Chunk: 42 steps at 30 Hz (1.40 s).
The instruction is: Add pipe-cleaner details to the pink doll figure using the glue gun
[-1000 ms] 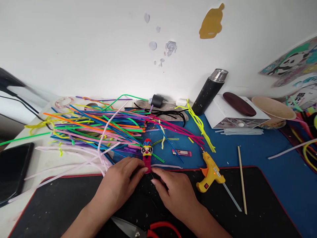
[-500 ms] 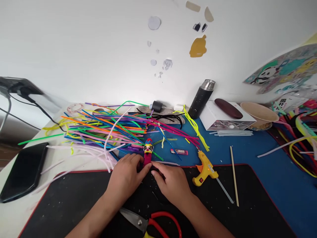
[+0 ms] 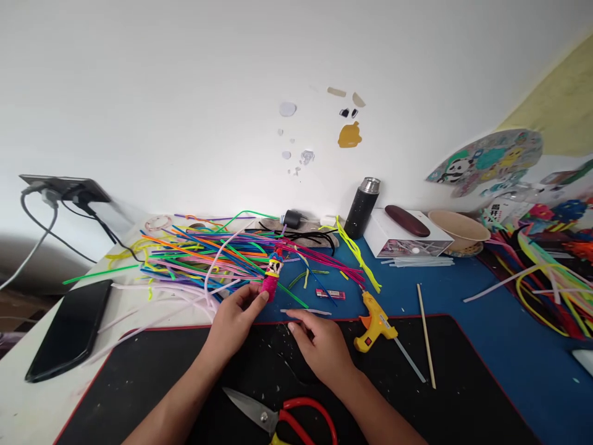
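Observation:
A small figure (image 3: pixel 269 285) has a magenta fuzzy body, a painted-looking white head with dark eye marks, a yellow collar and a blue and red top. My left hand (image 3: pixel 235 322) pinches its lower body between thumb and fingers, tilting it slightly to the right above the mat. To the right of it, my right hand (image 3: pixel 323 344) is apart from the figure, thumb and forefinger separated, with nothing visible between them. Close to its fingertips lies a pale thin strip (image 3: pixel 315 311). Below both hands, red-handled scissors (image 3: pixel 265 417) rest on the black mat (image 3: pixel 176 364).
Multicoloured pipe cleaners (image 3: pixel 208 253) are heaped behind my left hand. A yellow glue gun (image 3: pixel 377 324) and a wooden stick (image 3: pixel 426 340) lie on the right. A black flask (image 3: pixel 362 210) and a white box (image 3: pixel 393 235) stand at the back; a phone (image 3: pixel 69 330) lies left.
My left hand has lifted the figure and tilted it. My right hand has come away from the figure. The camera view has tipped upward, so the wall items appear lower.

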Each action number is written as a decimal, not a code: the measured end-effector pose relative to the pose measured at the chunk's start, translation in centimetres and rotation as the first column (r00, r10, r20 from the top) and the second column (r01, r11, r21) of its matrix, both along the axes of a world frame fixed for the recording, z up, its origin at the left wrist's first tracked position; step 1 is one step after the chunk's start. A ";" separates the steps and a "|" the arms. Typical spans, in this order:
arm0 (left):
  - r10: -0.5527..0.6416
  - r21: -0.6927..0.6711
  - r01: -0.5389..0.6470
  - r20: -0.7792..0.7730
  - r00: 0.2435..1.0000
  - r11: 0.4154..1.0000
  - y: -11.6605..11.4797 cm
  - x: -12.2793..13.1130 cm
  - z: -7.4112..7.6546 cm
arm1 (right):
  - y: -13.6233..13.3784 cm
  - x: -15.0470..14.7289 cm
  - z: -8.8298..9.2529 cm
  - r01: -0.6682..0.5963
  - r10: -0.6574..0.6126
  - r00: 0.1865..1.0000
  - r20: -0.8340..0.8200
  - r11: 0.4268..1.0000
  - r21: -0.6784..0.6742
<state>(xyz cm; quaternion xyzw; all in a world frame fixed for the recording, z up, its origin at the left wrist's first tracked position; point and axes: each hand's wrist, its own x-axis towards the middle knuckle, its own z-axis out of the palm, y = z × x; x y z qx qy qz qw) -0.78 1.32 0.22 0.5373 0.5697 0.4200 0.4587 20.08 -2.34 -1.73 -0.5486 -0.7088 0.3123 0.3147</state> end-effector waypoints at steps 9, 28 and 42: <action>0.008 -0.211 0.128 0.545 0.839 0.969 -0.6 1.2 -0.4 | -0.3 -0.4 -0.1 0.033 -0.032 0.986 -0.165 0.999 0.002; -0.172 -0.039 0.185 0.220 0.960 0.982 -1.1 1.9 0.0 | 0.1 -0.7 0.0 0.006 -0.090 0.888 -0.451 0.983 -0.186; -0.189 0.041 0.187 0.361 0.913 0.982 -1.0 1.5 -1.5 | 1.1 -1.9 1.3 -0.071 -0.083 0.874 -0.480 0.953 -0.294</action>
